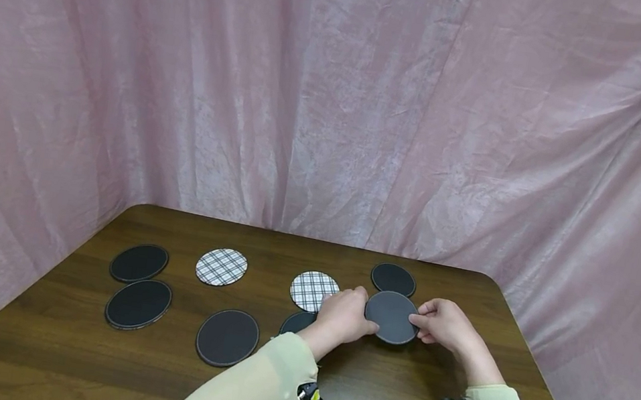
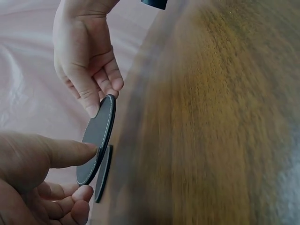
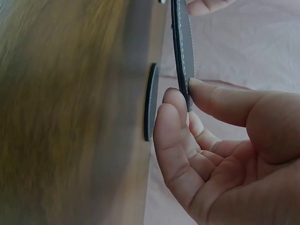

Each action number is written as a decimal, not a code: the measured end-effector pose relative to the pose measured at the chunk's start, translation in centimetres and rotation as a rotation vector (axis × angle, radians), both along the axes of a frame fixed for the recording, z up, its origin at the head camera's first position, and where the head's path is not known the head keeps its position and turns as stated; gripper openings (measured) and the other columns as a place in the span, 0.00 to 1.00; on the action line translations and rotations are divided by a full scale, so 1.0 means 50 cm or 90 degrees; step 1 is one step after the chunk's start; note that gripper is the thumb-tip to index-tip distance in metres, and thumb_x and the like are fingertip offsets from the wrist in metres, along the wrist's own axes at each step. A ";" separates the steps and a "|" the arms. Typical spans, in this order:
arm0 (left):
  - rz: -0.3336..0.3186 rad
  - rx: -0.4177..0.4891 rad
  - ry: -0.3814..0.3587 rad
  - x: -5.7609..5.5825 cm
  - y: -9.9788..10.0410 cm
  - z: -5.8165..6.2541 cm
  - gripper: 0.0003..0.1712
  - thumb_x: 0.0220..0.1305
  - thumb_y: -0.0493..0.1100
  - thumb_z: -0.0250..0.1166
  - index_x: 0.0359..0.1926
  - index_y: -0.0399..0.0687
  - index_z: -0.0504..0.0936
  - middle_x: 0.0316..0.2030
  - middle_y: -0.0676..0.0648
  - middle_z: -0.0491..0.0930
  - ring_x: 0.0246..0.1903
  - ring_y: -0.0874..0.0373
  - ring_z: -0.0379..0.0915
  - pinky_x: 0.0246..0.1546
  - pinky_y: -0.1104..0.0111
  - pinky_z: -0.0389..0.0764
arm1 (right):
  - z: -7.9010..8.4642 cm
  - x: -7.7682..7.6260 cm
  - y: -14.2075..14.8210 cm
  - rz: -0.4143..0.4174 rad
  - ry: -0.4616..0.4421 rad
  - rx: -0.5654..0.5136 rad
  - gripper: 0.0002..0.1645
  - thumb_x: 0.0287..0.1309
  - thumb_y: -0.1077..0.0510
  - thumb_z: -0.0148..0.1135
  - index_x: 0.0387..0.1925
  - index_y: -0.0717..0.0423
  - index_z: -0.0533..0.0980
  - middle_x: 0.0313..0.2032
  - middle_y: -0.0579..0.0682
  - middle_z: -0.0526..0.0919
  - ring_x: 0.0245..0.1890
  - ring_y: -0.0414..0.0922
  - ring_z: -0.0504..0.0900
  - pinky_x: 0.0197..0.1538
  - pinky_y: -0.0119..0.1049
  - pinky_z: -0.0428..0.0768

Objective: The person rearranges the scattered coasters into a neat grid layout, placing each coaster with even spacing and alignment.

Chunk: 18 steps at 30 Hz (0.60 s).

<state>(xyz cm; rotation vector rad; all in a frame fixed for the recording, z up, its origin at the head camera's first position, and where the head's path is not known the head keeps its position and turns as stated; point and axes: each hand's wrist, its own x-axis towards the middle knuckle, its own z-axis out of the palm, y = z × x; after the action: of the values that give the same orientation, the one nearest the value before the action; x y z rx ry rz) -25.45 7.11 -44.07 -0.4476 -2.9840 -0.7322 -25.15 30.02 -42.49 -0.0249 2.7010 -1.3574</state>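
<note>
Both hands hold one round dark coaster (image 1: pixel 391 317) with pale stitching round its rim, raised above the table. My left hand (image 1: pixel 344 314) pinches its left edge; in the left wrist view the thumb (image 2: pixel 75 153) lies on its face and the fingers are behind. My right hand (image 1: pixel 446 326) pinches the opposite edge between thumb and fingertips, seen close in the right wrist view. Just behind the held coaster, a black coaster (image 1: pixel 393 278) lies flat on the table. A white plaid coaster (image 1: pixel 311 289) is beside my left hand, and another dark coaster (image 1: pixel 297 321) is partly hidden by that hand.
On the left of the brown wooden table (image 1: pixel 152 367) lie two black coasters, one farther back (image 1: pixel 138 262) and one nearer (image 1: pixel 138 304). A second plaid coaster (image 1: pixel 221 267) and a dark brown coaster (image 1: pixel 227 338) sit toward the middle. A pink curtain (image 1: pixel 334 94) hangs behind.
</note>
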 end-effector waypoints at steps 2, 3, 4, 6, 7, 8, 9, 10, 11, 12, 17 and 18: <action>-0.003 0.019 0.002 0.004 -0.011 0.001 0.24 0.61 0.55 0.84 0.46 0.46 0.84 0.31 0.53 0.82 0.35 0.54 0.81 0.43 0.57 0.75 | 0.004 0.002 -0.007 0.006 0.001 -0.004 0.14 0.71 0.66 0.72 0.46 0.73 0.75 0.30 0.56 0.85 0.26 0.43 0.84 0.32 0.37 0.88; -0.005 0.029 0.002 0.005 -0.017 0.001 0.24 0.61 0.55 0.84 0.46 0.46 0.84 0.30 0.53 0.82 0.34 0.55 0.80 0.42 0.57 0.74 | 0.005 0.004 -0.011 0.006 0.001 -0.006 0.15 0.71 0.66 0.72 0.47 0.73 0.75 0.31 0.56 0.85 0.26 0.43 0.85 0.32 0.37 0.88; -0.006 0.036 0.003 0.007 -0.022 0.001 0.24 0.61 0.55 0.84 0.46 0.46 0.85 0.30 0.54 0.81 0.33 0.55 0.79 0.42 0.57 0.74 | 0.007 0.005 -0.014 0.007 0.001 -0.007 0.15 0.72 0.66 0.72 0.47 0.73 0.75 0.31 0.56 0.85 0.26 0.43 0.85 0.33 0.37 0.88; -0.008 0.052 0.003 0.011 -0.034 0.003 0.23 0.61 0.54 0.84 0.45 0.46 0.84 0.30 0.55 0.82 0.33 0.57 0.79 0.41 0.59 0.74 | 0.011 0.008 -0.021 0.011 0.003 -0.008 0.15 0.71 0.65 0.72 0.47 0.73 0.75 0.32 0.57 0.85 0.26 0.44 0.85 0.33 0.38 0.88; -0.009 0.063 0.001 0.013 -0.040 0.003 0.23 0.60 0.54 0.84 0.46 0.46 0.85 0.30 0.56 0.82 0.33 0.57 0.79 0.41 0.59 0.75 | 0.013 0.009 -0.025 0.012 0.006 -0.007 0.15 0.71 0.65 0.72 0.47 0.73 0.75 0.32 0.57 0.85 0.27 0.44 0.85 0.33 0.38 0.88; -0.010 0.072 -0.003 0.014 -0.045 0.003 0.23 0.61 0.54 0.84 0.46 0.46 0.84 0.30 0.56 0.83 0.33 0.58 0.80 0.40 0.60 0.76 | 0.014 0.010 -0.028 0.014 0.008 -0.007 0.15 0.71 0.65 0.72 0.47 0.73 0.75 0.32 0.57 0.85 0.27 0.44 0.85 0.33 0.39 0.88; -0.012 0.084 -0.007 0.016 -0.051 0.004 0.23 0.61 0.53 0.84 0.46 0.46 0.84 0.31 0.56 0.84 0.33 0.58 0.80 0.40 0.60 0.77 | 0.015 0.012 -0.032 0.016 0.010 -0.007 0.15 0.71 0.65 0.72 0.48 0.73 0.75 0.32 0.57 0.85 0.27 0.44 0.85 0.33 0.39 0.89; -0.013 0.096 -0.011 0.017 -0.056 0.004 0.23 0.61 0.52 0.84 0.46 0.46 0.84 0.32 0.56 0.85 0.33 0.58 0.81 0.40 0.61 0.78 | 0.015 0.013 -0.035 0.021 0.012 -0.008 0.16 0.71 0.66 0.72 0.48 0.74 0.75 0.33 0.57 0.85 0.27 0.44 0.85 0.34 0.40 0.89; -0.014 0.109 -0.019 0.019 -0.062 0.004 0.23 0.61 0.52 0.84 0.47 0.45 0.84 0.32 0.55 0.85 0.34 0.58 0.81 0.41 0.60 0.78 | 0.015 0.014 -0.038 0.025 0.014 -0.008 0.16 0.71 0.66 0.72 0.49 0.74 0.75 0.33 0.58 0.85 0.27 0.44 0.85 0.34 0.40 0.89; -0.016 0.122 -0.026 0.020 -0.067 0.004 0.22 0.61 0.51 0.83 0.47 0.45 0.84 0.33 0.55 0.85 0.35 0.58 0.81 0.42 0.60 0.78 | 0.014 0.015 -0.041 0.029 0.015 -0.008 0.17 0.71 0.66 0.72 0.50 0.74 0.75 0.33 0.58 0.85 0.27 0.45 0.85 0.34 0.40 0.89; -0.014 0.173 -0.049 0.027 -0.091 0.008 0.22 0.62 0.49 0.83 0.48 0.44 0.84 0.34 0.54 0.85 0.37 0.56 0.82 0.44 0.57 0.80 | 0.009 0.019 -0.054 0.055 0.022 -0.014 0.18 0.71 0.65 0.72 0.53 0.75 0.77 0.35 0.57 0.86 0.27 0.45 0.86 0.35 0.41 0.89; -0.013 0.179 -0.051 0.028 -0.095 0.008 0.22 0.63 0.49 0.83 0.49 0.44 0.84 0.34 0.54 0.85 0.37 0.56 0.82 0.44 0.57 0.80 | 0.008 0.019 -0.056 0.060 0.024 -0.015 0.18 0.71 0.65 0.72 0.53 0.75 0.77 0.35 0.56 0.86 0.27 0.46 0.86 0.35 0.42 0.89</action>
<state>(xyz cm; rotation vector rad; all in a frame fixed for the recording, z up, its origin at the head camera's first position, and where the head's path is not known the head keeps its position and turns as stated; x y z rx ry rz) -24.04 2.37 -43.64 -0.4407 -2.8851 -1.1770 -24.19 27.21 -42.07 -0.1798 2.6764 -1.3739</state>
